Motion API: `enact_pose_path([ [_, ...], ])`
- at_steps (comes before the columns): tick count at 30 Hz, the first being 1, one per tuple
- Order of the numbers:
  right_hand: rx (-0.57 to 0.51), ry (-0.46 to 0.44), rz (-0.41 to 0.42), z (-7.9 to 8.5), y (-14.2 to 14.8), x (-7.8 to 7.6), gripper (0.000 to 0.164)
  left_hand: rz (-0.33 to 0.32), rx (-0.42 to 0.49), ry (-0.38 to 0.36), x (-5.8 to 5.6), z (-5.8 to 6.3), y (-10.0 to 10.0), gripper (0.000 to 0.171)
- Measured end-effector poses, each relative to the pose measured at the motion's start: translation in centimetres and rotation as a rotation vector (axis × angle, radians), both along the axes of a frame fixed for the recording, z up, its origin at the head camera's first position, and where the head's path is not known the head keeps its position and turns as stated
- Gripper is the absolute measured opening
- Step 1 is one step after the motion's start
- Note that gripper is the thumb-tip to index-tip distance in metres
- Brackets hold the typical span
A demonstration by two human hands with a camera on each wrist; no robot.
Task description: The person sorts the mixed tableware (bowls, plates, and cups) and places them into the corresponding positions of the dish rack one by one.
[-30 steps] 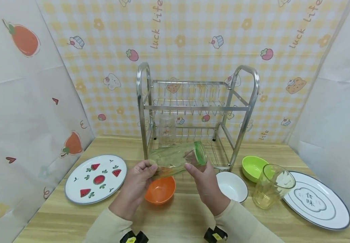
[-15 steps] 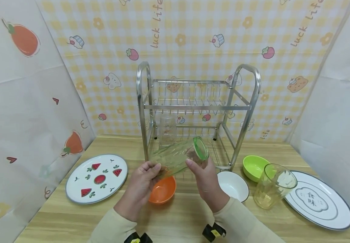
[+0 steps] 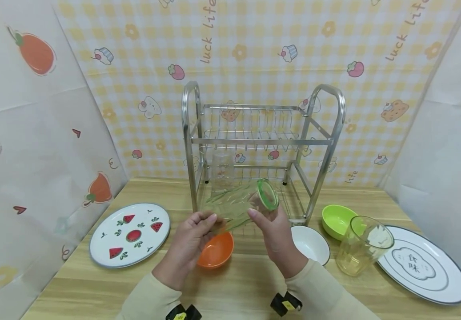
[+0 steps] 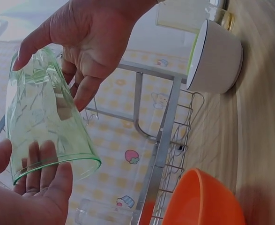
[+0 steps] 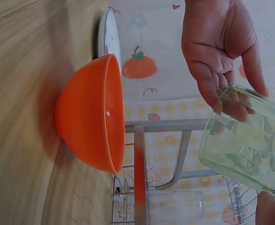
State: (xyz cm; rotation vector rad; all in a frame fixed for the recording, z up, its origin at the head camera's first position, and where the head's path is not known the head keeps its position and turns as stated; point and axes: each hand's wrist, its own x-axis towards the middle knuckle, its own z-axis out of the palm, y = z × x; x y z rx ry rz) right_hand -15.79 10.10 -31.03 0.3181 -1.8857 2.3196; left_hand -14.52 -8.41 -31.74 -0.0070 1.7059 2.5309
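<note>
Tilted in mid-air before the rack is a green see-through drinking glass (image 3: 236,202), its thick base up to the right and its mouth down to the left. My left hand (image 3: 192,235) grips it by the rim, fingertips inside the mouth in the left wrist view. Around the base end curl the thumb and fingers of my right hand (image 3: 274,231). An orange bowl (image 5: 83,115) sits upright on the table below the glass. Behind, a clear glass (image 3: 222,171) stands on the lower tier of the metal dish rack (image 3: 260,142).
Left of the hands lies a watermelon-patterned plate (image 3: 146,246). To the right are a white bowl (image 3: 312,244), a lime green bowl (image 3: 336,220), a yellow glass (image 3: 352,255) and a white plate with a dark rim (image 3: 446,278). A patterned cloth wall (image 3: 150,53) rises behind the rack.
The green glass has tilted more steeply, its base end rising to the right. Both hands have shifted slightly right with it, keeping their grip.
</note>
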Motion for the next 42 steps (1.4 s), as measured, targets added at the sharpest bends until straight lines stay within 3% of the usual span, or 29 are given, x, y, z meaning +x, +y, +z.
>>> enact_pose_path([
  [4, 0.043, 0.011, 0.01, 0.2, 0.3, 0.0, 0.055, -0.008, -0.069, 0.006, 0.0, 0.1, -0.1, 0.003],
  [14, 0.058, 0.031, 0.019, 0.7, 0.7, -0.4, 0.063, -0.016, -0.195, 0.007, -0.3, 0.6, -0.6, 0.019],
  [20, 0.12, 0.051, -0.012, 1.2, 1.1, -0.7, 0.059, -0.002, -0.324, 0.002, -0.4, 0.9, -1.2, 0.031],
  [26, 0.209, 0.04, 0.011, 1.8, 1.8, -0.9, 0.064, -0.006, -0.465, -0.016, -0.7, 1.2, -2.4, 0.034],
  [36, 0.285, 0.099, 0.026, 2.6, 3.0, -1.4, 0.067, 0.096, -0.681, 0.025, -2.5, 1.6, -4.5, 0.03],
  [42, 0.338, 0.081, 0.006, 3.0, 3.6, -1.8, 0.067, 0.156, -0.79, 0.046, -3.2, 2.3, -5.3, 0.032],
])
